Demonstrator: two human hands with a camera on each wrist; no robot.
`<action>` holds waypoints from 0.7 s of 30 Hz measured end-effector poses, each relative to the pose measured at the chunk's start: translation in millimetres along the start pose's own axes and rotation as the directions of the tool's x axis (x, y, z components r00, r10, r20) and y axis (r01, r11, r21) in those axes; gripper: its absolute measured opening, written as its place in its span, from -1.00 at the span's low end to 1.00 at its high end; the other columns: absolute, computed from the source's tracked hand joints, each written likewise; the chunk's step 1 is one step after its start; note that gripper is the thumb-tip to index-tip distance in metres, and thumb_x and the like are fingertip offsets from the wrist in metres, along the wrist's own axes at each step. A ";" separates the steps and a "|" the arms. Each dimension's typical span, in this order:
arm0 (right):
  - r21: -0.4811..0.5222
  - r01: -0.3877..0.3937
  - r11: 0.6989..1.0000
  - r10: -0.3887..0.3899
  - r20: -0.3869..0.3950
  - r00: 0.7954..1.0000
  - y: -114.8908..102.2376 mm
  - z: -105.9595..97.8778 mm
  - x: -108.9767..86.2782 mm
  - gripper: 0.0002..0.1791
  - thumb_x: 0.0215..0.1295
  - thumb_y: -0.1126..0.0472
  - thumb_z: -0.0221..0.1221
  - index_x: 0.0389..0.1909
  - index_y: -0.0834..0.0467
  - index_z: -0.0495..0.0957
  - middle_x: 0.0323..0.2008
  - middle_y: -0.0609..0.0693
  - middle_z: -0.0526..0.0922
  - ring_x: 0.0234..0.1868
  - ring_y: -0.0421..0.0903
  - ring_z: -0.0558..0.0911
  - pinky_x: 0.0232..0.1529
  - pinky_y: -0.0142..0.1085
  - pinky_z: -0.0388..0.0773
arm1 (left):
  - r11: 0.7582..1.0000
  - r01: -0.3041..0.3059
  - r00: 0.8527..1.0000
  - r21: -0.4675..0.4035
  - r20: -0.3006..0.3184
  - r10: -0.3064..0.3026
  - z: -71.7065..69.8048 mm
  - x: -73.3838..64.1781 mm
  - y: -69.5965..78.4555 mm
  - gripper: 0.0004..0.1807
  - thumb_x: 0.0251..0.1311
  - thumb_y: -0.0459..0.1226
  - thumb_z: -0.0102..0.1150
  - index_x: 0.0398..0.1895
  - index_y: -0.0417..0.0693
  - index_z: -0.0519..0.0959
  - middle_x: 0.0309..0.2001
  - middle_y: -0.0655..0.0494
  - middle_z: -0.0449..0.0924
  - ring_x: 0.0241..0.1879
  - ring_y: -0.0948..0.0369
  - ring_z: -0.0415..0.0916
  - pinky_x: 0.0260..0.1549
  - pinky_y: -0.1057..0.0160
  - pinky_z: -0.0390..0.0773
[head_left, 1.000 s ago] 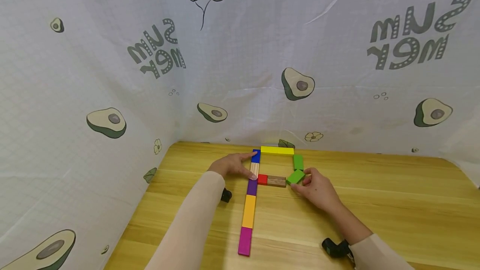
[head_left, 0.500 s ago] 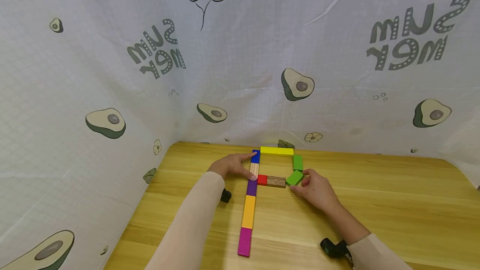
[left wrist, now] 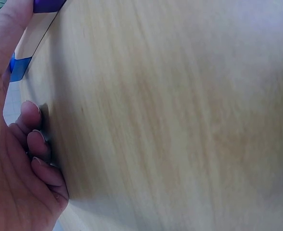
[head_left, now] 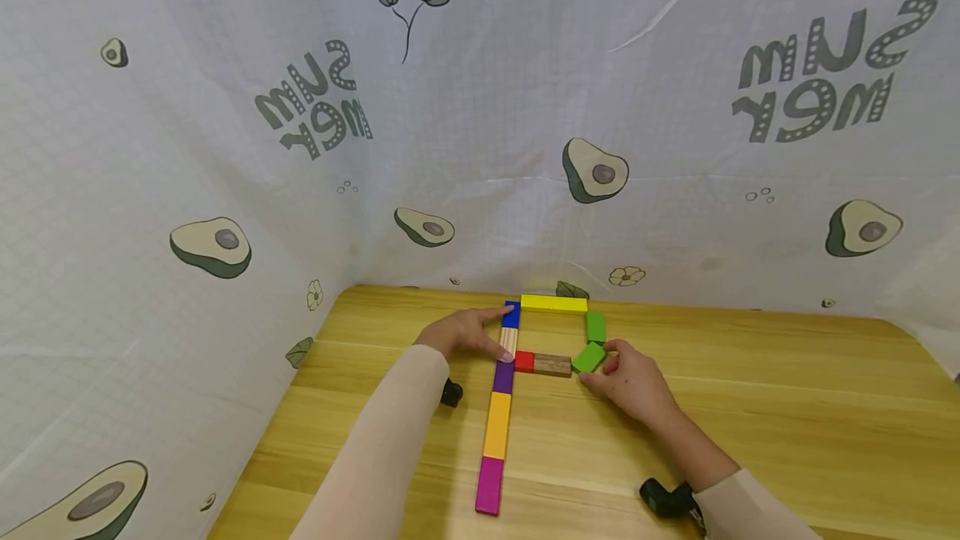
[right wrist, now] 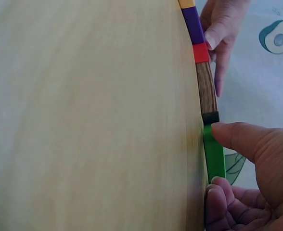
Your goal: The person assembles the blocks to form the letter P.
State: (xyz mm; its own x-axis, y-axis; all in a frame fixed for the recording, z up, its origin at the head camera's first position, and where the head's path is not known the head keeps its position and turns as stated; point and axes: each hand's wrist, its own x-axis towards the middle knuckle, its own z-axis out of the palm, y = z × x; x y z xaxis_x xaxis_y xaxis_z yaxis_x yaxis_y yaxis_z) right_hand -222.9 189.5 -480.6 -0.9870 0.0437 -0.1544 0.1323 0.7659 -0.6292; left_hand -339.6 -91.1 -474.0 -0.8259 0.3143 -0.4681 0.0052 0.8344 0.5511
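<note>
My right hand (head_left: 633, 379) pinches a tilted green block (head_left: 588, 357) between thumb and fingers. This block lies slantwise between another green block (head_left: 596, 327) and a dark brown wooden block (head_left: 552, 365). With thumb and index finger spread, my left hand (head_left: 463, 330) touches a column of blocks: the index fingertip is on the blue block (head_left: 512, 316), the thumb where the pale wooden block (head_left: 507, 342) meets the purple block (head_left: 503, 376). A red block (head_left: 524, 362) sits between column and brown block. In the left wrist view, the left hand's other fingers (left wrist: 39, 144) curl loosely over the table.
Yellow blocks (head_left: 554, 303) run along the top of the layout. An orange block (head_left: 497, 426) and a magenta block (head_left: 489, 486) continue the column towards me. Behind the wooden table (head_left: 787, 423) hangs a white patterned cloth (head_left: 480, 107); a black device (head_left: 663, 498) is by the right wrist.
</note>
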 end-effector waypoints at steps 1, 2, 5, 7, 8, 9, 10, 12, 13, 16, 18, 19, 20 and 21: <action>-0.001 0.000 1.000 0.000 0.000 1.000 0.0 0.1 -0.1 -0.13 0.19 -0.10 0.43 0.30 0.40 0.35 -0.18 0.14 0.66 -0.26 -0.05 0.58 -0.35 -0.30 0.52 | 1.000 0.000 1.000 -0.003 0.001 0.000 0.0 -0.2 0.1 0.10 -0.19 0.22 0.60 0.49 0.78 0.19 0.63 0.08 0.11 0.58 -0.12 0.06 0.50 -0.35 0.12; -0.002 0.001 1.000 -0.001 0.000 1.000 -0.2 -0.1 -0.2 -0.13 0.19 -0.10 0.43 0.30 0.40 0.35 -0.18 0.14 0.66 -0.26 -0.05 0.58 -0.35 -0.30 0.52 | 1.000 0.000 1.000 -0.005 0.001 0.000 0.0 -0.2 0.0 0.10 -0.19 0.22 0.60 0.49 0.78 0.19 0.63 0.08 0.11 0.58 -0.13 0.06 0.49 -0.35 0.12; 0.000 -0.004 1.000 0.004 -0.001 1.000 -0.4 -0.5 -0.4 -0.12 0.19 -0.11 0.43 0.31 0.40 0.34 -0.17 0.15 0.66 -0.26 -0.05 0.58 -0.35 -0.29 0.52 | 1.000 -0.003 1.000 -0.003 0.002 0.003 0.0 -0.1 -0.1 0.10 -0.20 0.23 0.60 0.49 0.78 0.19 0.63 0.08 0.10 0.58 -0.14 0.06 0.49 -0.36 0.12; 0.002 -0.006 1.000 0.006 -0.001 1.000 0.0 -0.7 -0.1 -0.11 0.19 -0.12 0.43 0.32 0.39 0.34 -0.16 0.15 0.66 -0.25 -0.04 0.58 -0.34 -0.30 0.52 | 1.000 -0.007 1.000 0.000 0.004 0.007 -0.4 0.3 -0.2 0.11 -0.20 0.24 0.59 0.49 0.79 0.19 0.63 0.07 0.10 0.58 -0.14 0.06 0.49 -0.37 0.12; 0.004 -0.005 1.000 0.005 -0.001 1.000 0.1 -0.8 0.0 -0.11 0.19 -0.13 0.43 0.32 0.38 0.33 -0.16 0.16 0.66 -0.25 -0.04 0.58 -0.34 -0.30 0.52 | 1.000 -0.010 1.000 0.002 0.005 0.010 -0.6 0.6 -0.4 0.11 -0.21 0.24 0.59 0.49 0.79 0.18 0.63 0.07 0.10 0.58 -0.14 0.06 0.49 -0.37 0.12; 0.007 -0.005 1.000 0.005 0.000 1.000 0.2 -0.7 0.0 -0.09 0.19 -0.14 0.43 0.33 0.38 0.33 -0.16 0.16 0.65 -0.25 -0.04 0.58 -0.34 -0.30 0.52 | 1.000 -0.015 1.000 0.004 0.007 0.015 -0.9 0.9 -0.7 0.11 -0.21 0.25 0.59 0.50 0.79 0.18 0.63 0.07 0.10 0.58 -0.14 0.06 0.49 -0.37 0.11; 0.009 -0.004 1.000 0.004 0.000 1.000 0.5 -0.6 0.1 -0.09 0.19 -0.15 0.43 0.33 0.38 0.33 -0.16 0.16 0.65 -0.25 -0.04 0.58 -0.34 -0.30 0.51 | 1.000 -0.019 1.000 0.007 0.008 0.019 -1.2 1.1 -1.0 0.11 -0.21 0.26 0.59 0.50 0.79 0.18 0.63 0.07 0.10 0.58 -0.14 0.06 0.49 -0.38 0.11; 0.012 0.000 1.000 0.000 0.002 1.000 1.0 -0.1 0.2 -0.08 0.19 -0.16 0.42 0.34 0.37 0.32 -0.15 0.16 0.65 -0.25 -0.04 0.58 -0.35 -0.31 0.51 | 1.000 -0.024 1.000 0.010 0.013 0.024 -1.7 1.5 -1.6 0.11 -0.21 0.27 0.57 0.50 0.79 0.17 0.64 0.07 0.09 0.59 -0.14 0.05 0.49 -0.38 0.10; 0.014 0.001 1.000 -0.001 0.003 1.000 1.1 0.1 0.2 -0.07 0.18 -0.17 0.42 0.34 0.37 0.32 -0.16 0.16 0.65 -0.25 -0.04 0.57 -0.35 -0.31 0.51 | 1.000 -0.027 1.000 0.012 0.017 0.026 -1.9 1.4 -1.8 0.11 -0.20 0.29 0.56 0.50 0.78 0.17 0.64 0.08 0.09 0.58 -0.14 0.05 0.49 -0.38 0.10; 0.016 0.005 1.000 -0.005 0.007 1.000 0.9 0.9 0.3 -0.07 0.19 -0.18 0.42 0.34 0.37 0.32 -0.15 0.15 0.64 -0.25 -0.05 0.57 -0.35 -0.32 0.50 | 1.000 -0.021 0.999 0.012 0.026 0.021 -3.0 -0.2 -2.4 0.10 -0.19 0.35 0.51 0.51 0.79 0.15 0.64 0.08 0.08 0.58 -0.15 0.04 0.49 -0.39 0.09; 0.017 0.007 1.000 -0.008 0.010 1.000 0.5 1.0 0.6 -0.07 0.20 -0.18 0.41 0.34 0.37 0.31 -0.15 0.15 0.64 -0.25 -0.05 0.56 -0.35 -0.32 0.50 | 1.000 -0.019 0.999 0.012 0.031 0.019 -3.7 -1.3 -2.5 0.09 -0.18 0.37 0.49 0.51 0.80 0.14 0.64 0.08 0.08 0.58 -0.15 0.04 0.49 -0.39 0.08; 0.018 0.007 1.000 -0.008 0.012 1.000 0.1 0.9 0.7 -0.07 0.20 -0.18 0.41 0.34 0.37 0.31 -0.15 0.15 0.64 -0.25 -0.05 0.56 -0.35 -0.31 0.50 | 1.000 -0.018 0.999 0.010 0.033 0.018 -4.1 -1.7 -2.5 0.09 -0.18 0.38 0.48 0.51 0.80 0.14 0.64 0.08 0.07 0.59 -0.15 0.04 0.49 -0.39 0.08; 0.018 0.008 1.000 -0.009 0.013 1.000 -0.4 0.7 0.8 -0.07 0.20 -0.18 0.41 0.35 0.37 0.31 -0.16 0.15 0.64 -0.25 -0.04 0.56 -0.35 -0.31 0.50 | 1.000 -0.018 0.999 0.009 0.034 0.018 -4.4 -1.8 -2.4 0.09 -0.18 0.38 0.48 0.51 0.81 0.14 0.64 0.08 0.07 0.59 -0.15 0.03 0.50 -0.39 0.07; 0.018 0.009 1.000 -0.010 0.014 1.000 -0.8 0.5 1.0 -0.07 0.20 -0.18 0.41 0.35 0.38 0.31 -0.16 0.15 0.64 -0.25 -0.04 0.57 -0.35 -0.31 0.51 | 1.000 -0.017 0.999 0.008 0.034 0.017 -4.7 -1.8 -2.6 0.09 -0.19 0.39 0.48 0.50 0.82 0.14 0.64 0.09 0.07 0.59 -0.15 0.03 0.50 -0.39 0.07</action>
State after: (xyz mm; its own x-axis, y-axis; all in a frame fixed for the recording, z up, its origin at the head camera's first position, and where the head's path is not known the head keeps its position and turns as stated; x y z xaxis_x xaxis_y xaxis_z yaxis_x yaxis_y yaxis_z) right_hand -223.9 188.6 -480.6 -0.9869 0.0275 -0.1587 0.1246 0.7546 -0.6442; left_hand -340.8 -95.9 -471.3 -0.8058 0.3437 -0.4822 0.0241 0.8327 0.5532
